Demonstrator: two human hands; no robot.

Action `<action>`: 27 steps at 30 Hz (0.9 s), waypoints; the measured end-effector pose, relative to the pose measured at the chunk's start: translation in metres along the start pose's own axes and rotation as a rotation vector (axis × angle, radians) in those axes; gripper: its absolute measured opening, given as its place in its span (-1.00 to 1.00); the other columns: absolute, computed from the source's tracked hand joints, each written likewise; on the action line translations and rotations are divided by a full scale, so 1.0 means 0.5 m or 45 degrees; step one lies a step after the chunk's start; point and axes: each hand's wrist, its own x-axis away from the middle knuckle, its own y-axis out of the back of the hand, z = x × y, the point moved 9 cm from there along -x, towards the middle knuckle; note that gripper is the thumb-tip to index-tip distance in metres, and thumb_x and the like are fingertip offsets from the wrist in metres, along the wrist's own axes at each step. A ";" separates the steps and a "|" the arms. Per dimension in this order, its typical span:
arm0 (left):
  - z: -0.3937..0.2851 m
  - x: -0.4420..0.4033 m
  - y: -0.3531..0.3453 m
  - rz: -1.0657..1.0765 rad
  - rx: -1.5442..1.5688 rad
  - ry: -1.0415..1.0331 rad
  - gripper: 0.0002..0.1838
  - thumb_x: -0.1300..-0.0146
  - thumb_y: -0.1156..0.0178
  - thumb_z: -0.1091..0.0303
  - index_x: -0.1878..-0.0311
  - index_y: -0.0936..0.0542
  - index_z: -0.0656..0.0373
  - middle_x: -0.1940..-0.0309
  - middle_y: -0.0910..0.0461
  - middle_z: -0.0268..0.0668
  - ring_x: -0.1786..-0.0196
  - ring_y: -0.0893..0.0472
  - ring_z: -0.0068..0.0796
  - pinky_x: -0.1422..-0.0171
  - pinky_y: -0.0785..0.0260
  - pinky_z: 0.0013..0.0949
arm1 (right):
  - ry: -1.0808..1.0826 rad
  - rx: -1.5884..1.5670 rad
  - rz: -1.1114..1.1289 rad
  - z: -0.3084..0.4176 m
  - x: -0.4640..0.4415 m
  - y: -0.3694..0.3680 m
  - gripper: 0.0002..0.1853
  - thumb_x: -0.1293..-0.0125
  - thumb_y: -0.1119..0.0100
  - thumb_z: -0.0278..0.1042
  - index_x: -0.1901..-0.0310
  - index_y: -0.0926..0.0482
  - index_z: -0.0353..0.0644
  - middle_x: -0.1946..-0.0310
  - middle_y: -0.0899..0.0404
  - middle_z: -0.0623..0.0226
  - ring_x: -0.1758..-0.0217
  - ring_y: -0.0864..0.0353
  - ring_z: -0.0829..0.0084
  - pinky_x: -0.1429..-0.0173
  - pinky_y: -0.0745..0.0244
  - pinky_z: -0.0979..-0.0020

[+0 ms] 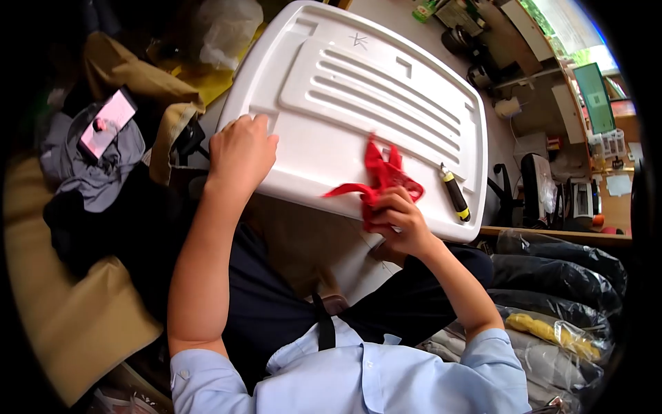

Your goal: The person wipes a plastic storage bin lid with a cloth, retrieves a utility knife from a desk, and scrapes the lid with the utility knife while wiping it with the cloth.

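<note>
A white plastic lid [296,90] with raised ribs lies in front of me, tilted in view. At its near left edge is my left hand [241,152], fingers curled around the rim and thumb on top. Over the near edge, my right hand [400,222] pinches a crumpled piece of red fabric [379,176] with pointed strips; part of it lies on the lid. To the right of that hand rests a small black-and-yellow cutting tool [455,196] with a metal tip, apart from the fabric.
A lit phone [108,123] lies on grey cloth [65,155] at left, beside tan fabric [76,303]. Several plastic-wrapped bundles [558,279] sit at right. Behind them is a wooden desk [565,237] with clutter. A white plastic bag [231,31] stands at the back left.
</note>
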 end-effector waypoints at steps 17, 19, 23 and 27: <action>0.000 -0.013 -0.030 -0.073 0.075 0.091 -0.67 -0.21 -0.27 0.13 0.03 -0.68 0.09 0.13 -0.70 -0.14 0.06 -0.69 -0.06 -0.03 -0.53 -0.06 | 0.158 0.221 -0.142 0.078 -0.169 -0.160 -0.45 0.10 -0.41 -0.52 -0.05 -0.59 -0.24 -0.21 -0.54 0.11 -0.32 -0.49 0.04 -0.31 -0.44 0.07; -0.001 -0.009 -0.028 -0.132 0.128 0.040 -0.76 -0.19 -0.27 0.16 0.24 -0.64 0.13 0.25 -0.70 -0.11 0.18 -0.70 -0.03 0.05 -0.54 -0.02 | 0.092 0.302 -0.150 0.064 -0.103 -0.110 -0.52 0.11 -0.41 -0.54 0.04 -0.62 -0.24 -0.18 -0.57 0.11 -0.28 -0.53 0.04 -0.29 -0.47 0.08; -0.010 0.000 0.000 -0.263 0.254 -0.056 -0.81 -0.18 -0.28 0.26 0.32 -0.63 0.22 0.32 -0.68 -0.07 0.21 -0.69 -0.03 0.05 -0.55 -0.08 | -0.049 0.492 -0.203 0.027 0.051 -0.021 -0.58 0.08 -0.44 -0.61 0.09 -0.60 -0.28 -0.13 -0.60 0.03 -0.23 -0.57 -0.07 -0.27 -0.49 0.04; -0.033 0.009 0.030 -0.400 0.377 -0.201 -0.86 -0.17 -0.27 0.32 0.33 -0.64 0.21 0.37 -0.67 -0.11 0.26 -0.68 -0.06 0.14 -0.53 -0.09 | -0.114 0.439 -0.228 0.008 0.061 0.000 -0.62 0.02 -0.44 -0.60 0.11 -0.59 -0.30 -0.08 -0.63 0.00 -0.16 -0.62 -0.04 -0.23 -0.53 0.08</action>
